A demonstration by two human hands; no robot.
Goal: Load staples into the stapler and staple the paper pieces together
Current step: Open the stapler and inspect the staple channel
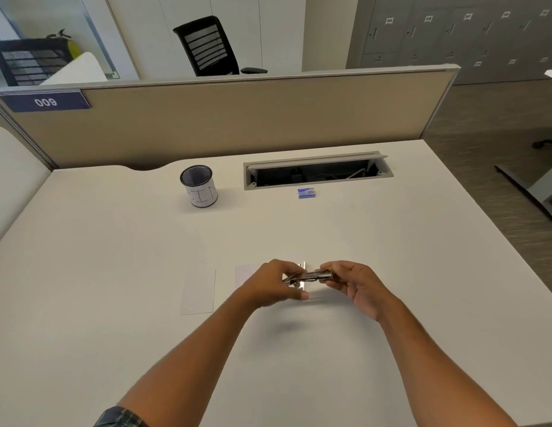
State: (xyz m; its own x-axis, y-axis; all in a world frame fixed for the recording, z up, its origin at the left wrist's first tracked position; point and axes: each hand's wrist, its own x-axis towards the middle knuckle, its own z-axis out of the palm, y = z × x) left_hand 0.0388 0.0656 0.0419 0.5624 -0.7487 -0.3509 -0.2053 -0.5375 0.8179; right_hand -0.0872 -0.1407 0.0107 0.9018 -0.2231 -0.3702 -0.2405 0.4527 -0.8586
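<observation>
Both bare forearms reach forward and converge. The left hand (276, 283) curls palm-down, fingers pinched closed; the right hand (356, 285), just beside it, turns palm inward with fingers closed opposite.

A white desk (83, 272) fills the lower frame, backed by a beige partition (253, 118) bearing a blue "009" label (45, 101) at upper left. Behind it stand a black mesh office chair (208, 46) at top centre and grey lockers (453, 32) at upper right, above grey-brown carpet (499, 118).
</observation>
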